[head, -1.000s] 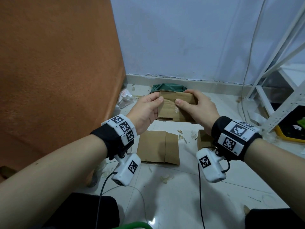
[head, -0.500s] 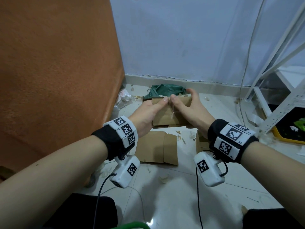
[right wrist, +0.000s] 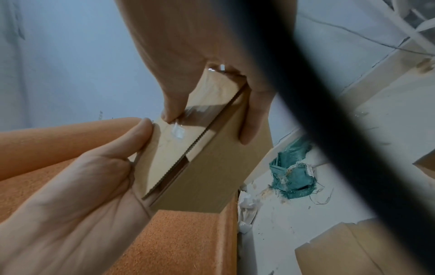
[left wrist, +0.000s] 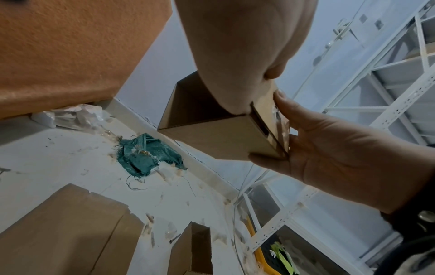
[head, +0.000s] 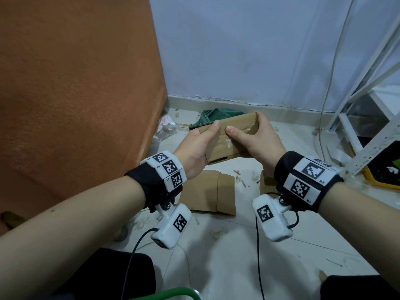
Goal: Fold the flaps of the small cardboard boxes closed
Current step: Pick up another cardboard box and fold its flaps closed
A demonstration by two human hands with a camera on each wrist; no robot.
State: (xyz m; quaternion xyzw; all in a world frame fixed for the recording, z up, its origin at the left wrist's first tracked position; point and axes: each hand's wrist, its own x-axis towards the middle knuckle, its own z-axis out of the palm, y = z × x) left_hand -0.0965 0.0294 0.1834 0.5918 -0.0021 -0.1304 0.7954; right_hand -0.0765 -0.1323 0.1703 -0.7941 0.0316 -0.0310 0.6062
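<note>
A small brown cardboard box is held in the air over the floor, tilted with its right end higher. My left hand grips its left end, thumb on the near flap and fingers behind. My right hand grips the right end, thumb pressing the same flap beside a scrap of clear tape. In the right wrist view the flap lies almost flat on the box, with a narrow gap along its corrugated edge. In the left wrist view the box shows an open far end.
A flattened cardboard piece lies on the white tiled floor below the hands. Another small box is half hidden under my right wrist. A green cloth lies by the wall, an orange panel stands left, and a white metal rack stands right.
The box has tilted, its right end now higher. Both thumbs, which met at the top edge half a second ago, have spread apart across the near flap.
</note>
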